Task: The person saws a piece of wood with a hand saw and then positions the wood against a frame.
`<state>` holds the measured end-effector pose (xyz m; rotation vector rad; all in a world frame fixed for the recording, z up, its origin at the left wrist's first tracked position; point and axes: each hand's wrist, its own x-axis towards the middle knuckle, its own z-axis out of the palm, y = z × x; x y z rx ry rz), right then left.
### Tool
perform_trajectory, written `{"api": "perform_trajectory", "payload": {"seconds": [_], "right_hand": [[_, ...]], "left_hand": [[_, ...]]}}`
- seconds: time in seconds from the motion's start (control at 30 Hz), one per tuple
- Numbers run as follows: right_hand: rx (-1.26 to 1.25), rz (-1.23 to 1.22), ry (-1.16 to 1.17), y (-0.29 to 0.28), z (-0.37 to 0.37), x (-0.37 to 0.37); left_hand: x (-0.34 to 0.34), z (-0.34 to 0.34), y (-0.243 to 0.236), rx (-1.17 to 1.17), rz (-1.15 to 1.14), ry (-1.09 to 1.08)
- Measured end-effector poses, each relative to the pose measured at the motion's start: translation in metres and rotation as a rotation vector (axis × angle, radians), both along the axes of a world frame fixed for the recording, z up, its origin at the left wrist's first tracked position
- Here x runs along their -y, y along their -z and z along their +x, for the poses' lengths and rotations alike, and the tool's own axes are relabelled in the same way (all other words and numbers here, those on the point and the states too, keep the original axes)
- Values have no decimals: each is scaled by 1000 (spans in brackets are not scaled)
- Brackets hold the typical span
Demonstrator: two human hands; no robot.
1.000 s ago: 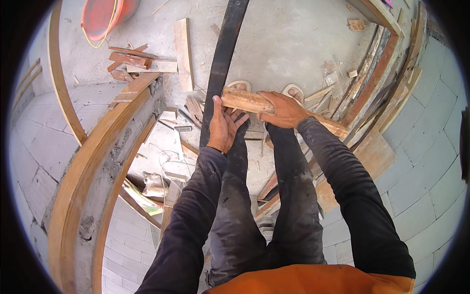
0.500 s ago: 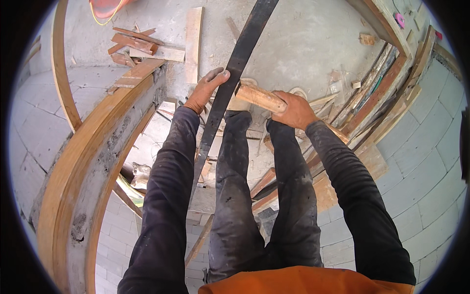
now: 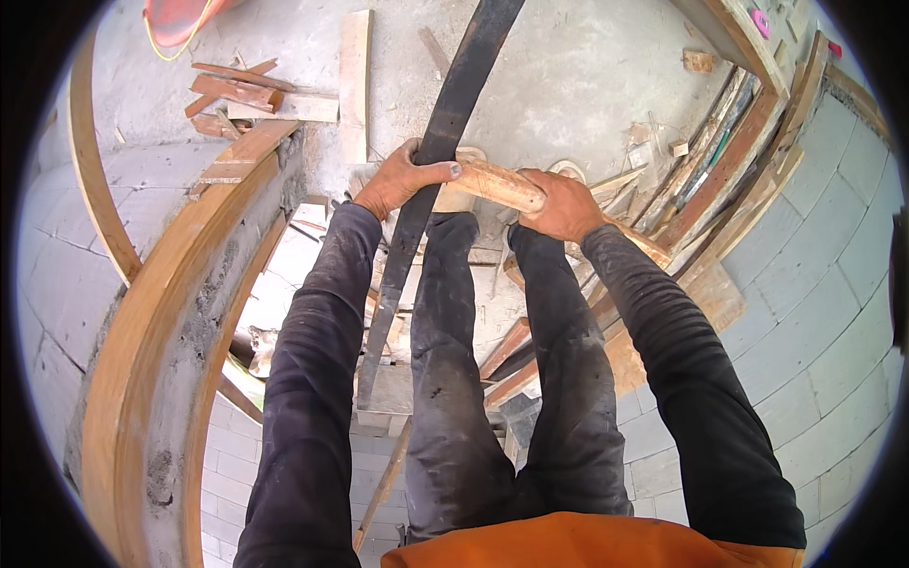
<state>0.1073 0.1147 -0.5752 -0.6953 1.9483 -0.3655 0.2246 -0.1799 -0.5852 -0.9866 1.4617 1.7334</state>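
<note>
A long, dark, flat strip slants from the top edge of the view down beside my left leg, narrowing toward its lower end. My left hand is closed round it, thumb across the front face and fingers mostly hidden behind. In my right hand is a pale wooden piece with a rounded end, gripped from the right side. Its left end meets the strip beside my left thumb; I cannot tell whether they are joined.
A curved timber-edged wall runs along the left. Broken reddish wood scraps and a pale board lie on the concrete floor. An orange-red bucket stands far left. Long planks lean along the block wall at right.
My left hand has shifted its grip on the strip, its thumb now lying across the front near the wooden piece. The strip has moved slightly left and down in the view.
</note>
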Motion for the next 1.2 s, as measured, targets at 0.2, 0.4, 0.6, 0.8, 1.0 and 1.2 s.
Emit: {"api": "perform_trajectory", "payload": {"seconds": [0.2,0.4,0.6,0.8,1.0,1.2], "right_hand": [[2,28,-27,5,4,4],[2,35,-11,4,3,6],[25,-103,22,21,9,0],[12,-45,11,27,11,-9],[23,-46,190,-8,-7,-26],[-702,117,1007,-60,-34,-193]], "left_hand": [[-3,4,1,13,-72,22],[-8,1,9,-34,-155,28],[-12,9,5,-36,-83,-43],[-8,5,16,33,-81,-3],[-12,-2,10,50,-35,-18],[-8,-1,5,113,12,-79]]}}
